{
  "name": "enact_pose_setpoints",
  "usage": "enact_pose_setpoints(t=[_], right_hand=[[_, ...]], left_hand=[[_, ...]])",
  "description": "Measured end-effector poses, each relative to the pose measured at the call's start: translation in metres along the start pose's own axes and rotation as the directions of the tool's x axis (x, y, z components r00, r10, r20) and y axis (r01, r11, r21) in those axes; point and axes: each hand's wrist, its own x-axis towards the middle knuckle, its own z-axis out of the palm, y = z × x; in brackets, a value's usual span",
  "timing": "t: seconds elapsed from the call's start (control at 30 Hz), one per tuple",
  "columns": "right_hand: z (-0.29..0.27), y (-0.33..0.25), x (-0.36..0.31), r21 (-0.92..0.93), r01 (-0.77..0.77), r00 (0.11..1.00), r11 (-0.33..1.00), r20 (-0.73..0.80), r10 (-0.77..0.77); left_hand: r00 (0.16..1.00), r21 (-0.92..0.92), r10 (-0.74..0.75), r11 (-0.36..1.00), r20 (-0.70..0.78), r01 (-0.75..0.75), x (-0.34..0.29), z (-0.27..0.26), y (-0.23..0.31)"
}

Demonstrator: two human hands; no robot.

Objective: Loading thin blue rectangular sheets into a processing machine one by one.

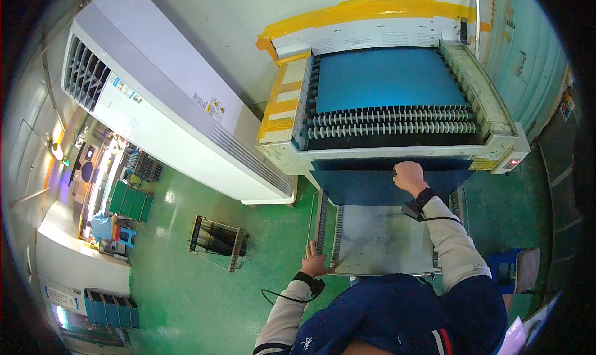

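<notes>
My right hand [410, 177] is closed at the upper part of a dark blue flat panel [360, 188], which stands upright just in front of the machine. Its fingertips are partly hidden. Below the panel is a rack with a grey flat base [379, 234] and toothed, spring-like side strips [321, 224]. At the rack's near left corner, my left hand [315, 260] lies with fingers stretched out, against or very near the frame. Each wrist wears a dark band with a small device and cable.
Ahead stands a roller machine [288, 147] with a bright blue sheet [388, 79] behind rows of white discs. A tall white air conditioner [186, 107] leans across the left of the view. A small wire rack [217, 240] stands on the green floor; a blue stool [506, 269] is at right.
</notes>
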Motion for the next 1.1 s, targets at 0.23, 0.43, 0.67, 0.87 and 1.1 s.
enact_pose_setpoints(t=[0.23,0.43,0.67,0.87,1.1], right_hand=[[-0.0024,-0.0023,0.0005,-0.005,-0.004,1.000,1.000,0.002,0.004],[-0.0031,-0.0021,0.0008,-0.007,-0.011,1.000,1.000,0.012,0.011],[-0.0005,-0.0017,0.0023,-0.012,-0.012,1.000,1.000,0.013,0.013],[-0.0018,-0.0009,0.0027,-0.018,-0.020,0.999,1.000,0.027,0.021],[-0.0002,0.0000,0.0032,-0.011,-0.008,1.000,1.000,0.006,0.008]], left_hand=[[0.997,0.047,-0.036,0.998,0.066,0.032,0.0020,-0.0009,0.0012],[0.998,0.039,-0.030,0.999,0.048,0.028,0.0015,-0.0010,0.0014],[0.998,0.048,-0.029,0.999,0.061,0.026,0.0008,-0.0022,0.0028],[0.998,0.031,-0.018,0.999,0.055,0.017,0.0023,-0.0009,0.0005],[0.999,0.034,-0.013,0.999,0.046,0.012,0.0025,0.0000,-0.0003]])
